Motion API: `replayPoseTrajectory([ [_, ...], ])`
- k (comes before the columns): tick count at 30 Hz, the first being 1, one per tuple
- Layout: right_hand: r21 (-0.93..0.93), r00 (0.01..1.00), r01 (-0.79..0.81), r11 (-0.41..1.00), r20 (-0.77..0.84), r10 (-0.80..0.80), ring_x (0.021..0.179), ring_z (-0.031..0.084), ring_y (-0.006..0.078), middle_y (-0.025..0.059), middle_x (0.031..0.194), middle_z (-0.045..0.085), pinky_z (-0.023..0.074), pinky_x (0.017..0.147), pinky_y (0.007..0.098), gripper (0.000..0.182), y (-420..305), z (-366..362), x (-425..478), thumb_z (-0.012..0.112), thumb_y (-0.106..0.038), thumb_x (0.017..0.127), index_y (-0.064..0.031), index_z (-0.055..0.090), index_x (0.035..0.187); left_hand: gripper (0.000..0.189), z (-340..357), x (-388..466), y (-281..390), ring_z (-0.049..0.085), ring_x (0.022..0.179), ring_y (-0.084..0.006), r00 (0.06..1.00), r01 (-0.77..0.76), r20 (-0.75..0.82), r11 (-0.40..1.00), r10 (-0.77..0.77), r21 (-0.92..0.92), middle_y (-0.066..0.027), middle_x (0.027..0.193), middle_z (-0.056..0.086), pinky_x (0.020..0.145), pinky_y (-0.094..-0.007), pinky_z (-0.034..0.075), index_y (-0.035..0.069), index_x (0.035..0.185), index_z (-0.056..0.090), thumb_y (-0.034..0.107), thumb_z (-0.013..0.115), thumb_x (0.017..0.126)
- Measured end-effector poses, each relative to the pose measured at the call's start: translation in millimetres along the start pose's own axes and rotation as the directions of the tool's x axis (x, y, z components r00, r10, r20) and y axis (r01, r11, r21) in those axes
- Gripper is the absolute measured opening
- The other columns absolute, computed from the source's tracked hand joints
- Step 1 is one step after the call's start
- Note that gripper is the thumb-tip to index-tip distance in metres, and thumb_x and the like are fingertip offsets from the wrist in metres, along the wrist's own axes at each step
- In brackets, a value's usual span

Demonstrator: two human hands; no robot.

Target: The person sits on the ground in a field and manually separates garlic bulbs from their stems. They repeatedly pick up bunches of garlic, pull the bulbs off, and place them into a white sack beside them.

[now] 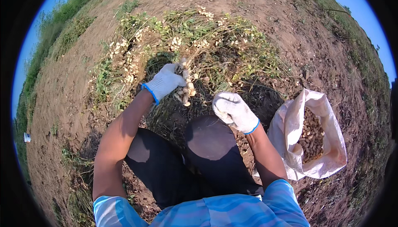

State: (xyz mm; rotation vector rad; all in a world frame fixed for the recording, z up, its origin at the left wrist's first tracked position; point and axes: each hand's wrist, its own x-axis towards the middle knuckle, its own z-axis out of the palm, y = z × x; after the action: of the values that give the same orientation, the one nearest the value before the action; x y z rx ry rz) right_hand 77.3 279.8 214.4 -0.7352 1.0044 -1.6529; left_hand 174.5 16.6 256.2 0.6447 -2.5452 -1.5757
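My left hand point(166, 82), in a white knit glove with a blue cuff, grips a peanut plant by its lower part. A cluster of peanut pods point(188, 91) hangs beside its fingers. My right hand point(231, 110), gloved the same way, is curled above my knee, apart from the plant; whether anything is inside it cannot be made out. Pulled peanut plants point(202, 40) with pale pods lie in a heap in front of me. To the right stands an open white woven sack point(334, 152), with loose peanuts point(311, 135) inside.
Dry brown soil point(314, 31) surrounds the heap. More plant stalks point(79, 205) lie at the lower left. A small white container point(27, 137) is at the far left. Green bushes point(59, 18) line the field's left edge. My bent knees point(211, 136) are just below my hands.
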Motion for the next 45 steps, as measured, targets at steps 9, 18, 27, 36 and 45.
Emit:
replayPoseTrajectory([
  [9,-0.316,0.974,0.005,0.949,-0.212,-0.076,0.061,0.050,0.0022,-0.0043,0.082,0.059,0.0355,0.051,0.0205,0.021,-3,18,36,0.068,-0.024,0.097,-0.0072,0.063,0.109,0.044,15,1,7,0.062,0.091,-0.0397,0.960,-0.280,0.122,0.806,0.254,0.522,-0.0260,0.096,0.063,0.083,-0.0474,0.051,-0.007,0.092,0.064,0.037,0.067,0.085],
  [18,-0.482,0.938,-0.031,0.875,-0.318,-0.142,0.063,0.052,0.0046,-0.0025,0.074,0.059,0.0403,0.056,0.0222,0.021,-62,-17,-103,0.069,-0.026,0.097,-0.0057,0.068,0.097,0.034,12,3,11,0.067,0.089,-0.0372,0.996,0.042,-0.093,0.877,0.003,0.478,-0.0228,0.092,0.069,0.082,-0.0447,0.051,-0.001,0.105,0.067,0.023,0.066,0.081],
  [27,-0.703,0.412,-0.709,0.055,-0.476,-0.777,0.095,0.069,0.0262,0.0151,0.111,0.071,0.0540,0.088,0.0385,0.038,-116,-75,-257,0.073,-0.027,0.090,-0.0026,0.066,0.118,0.021,50,-1,21,0.069,0.087,-0.0210,0.968,-0.191,0.223,0.920,0.118,0.342,-0.0126,0.092,0.070,0.079,-0.0377,0.054,0.005,0.098,0.059,0.011,0.070,0.082],
  [36,-0.879,0.807,0.080,0.469,-0.219,-0.548,0.080,0.066,0.0228,0.0112,0.088,0.066,0.0517,0.075,0.0326,0.029,-28,23,-48,0.075,-0.030,0.090,-0.0050,0.067,0.103,0.045,48,-3,26,0.067,0.088,-0.0395,0.931,-0.350,0.276,0.795,0.239,0.495,-0.0241,0.092,0.067,0.077,-0.0475,0.053,0.002,0.109,0.061,0.043,0.060,0.091],
  [45,-0.816,0.916,0.184,0.548,-0.060,-0.397,0.077,0.068,0.0276,0.0157,0.088,0.070,0.0517,0.072,0.0369,0.029,-17,25,9,0.067,-0.030,0.096,-0.0029,0.069,0.105,0.031,45,-4,11,0.066,0.089,-0.0376,0.809,-0.579,0.306,0.590,0.502,0.562,-0.0164,0.094,0.069,0.077,-0.0455,0.053,0.012,0.115,0.064,0.033,0.061,0.092],
])
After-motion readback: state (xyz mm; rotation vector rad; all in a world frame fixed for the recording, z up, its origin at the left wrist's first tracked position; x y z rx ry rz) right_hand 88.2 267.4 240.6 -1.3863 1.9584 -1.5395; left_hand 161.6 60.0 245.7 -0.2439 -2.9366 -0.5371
